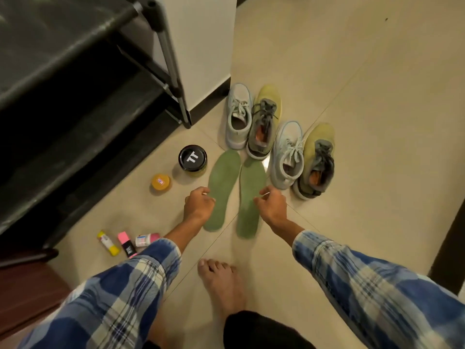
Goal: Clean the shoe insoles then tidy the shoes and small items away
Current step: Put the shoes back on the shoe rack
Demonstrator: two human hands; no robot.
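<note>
Insoles out, nothing tidied.
Left hand point(198, 204) and right hand point(271, 207) each pinch a green foam insole point(224, 176); pale, olive sneakers point(239, 117) wait beside the black rack point(63, 46).

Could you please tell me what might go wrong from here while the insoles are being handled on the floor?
1. The pale grey shoes and yellow-green shoes stand interleaved, so the green insoles could end up in the wrong pair.
2. The small tubes lie right beside the left sleeve; a sweep of that arm may roll them under the rack.
3. The bare foot is close behind the insoles and could tread on them.
</note>
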